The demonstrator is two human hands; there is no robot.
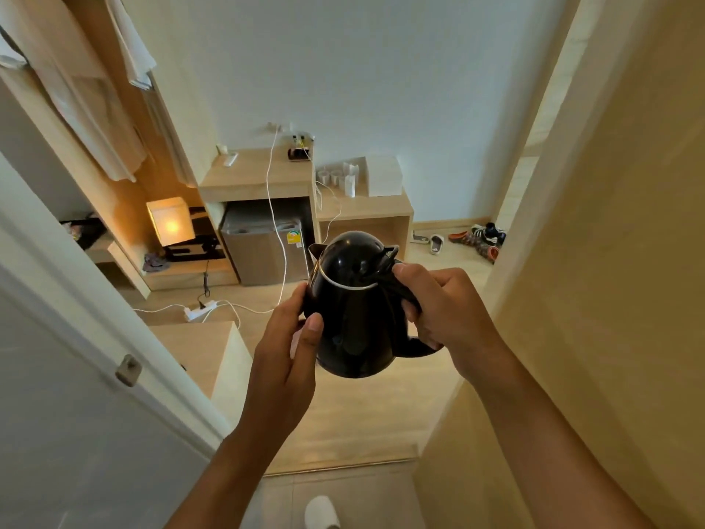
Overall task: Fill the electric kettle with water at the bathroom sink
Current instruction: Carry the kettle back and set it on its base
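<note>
Both hands raised ahead, left cupped, right clenched.

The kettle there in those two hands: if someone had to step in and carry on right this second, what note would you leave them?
Right hand: closed round the handle of the black kettle, carrying it in the air.
Left hand: grip on the kettle's other side, thumb and fingers against the body, steadying it.
Kettle: upright, lid shut, held over the wooden floor in a doorway. Whether it holds water cannot be seen.
Done: the kettle is picked up and in hand.
Left: no sink or tap is in view, so reach the bathroom sink, open the lid and fill it.
</note>
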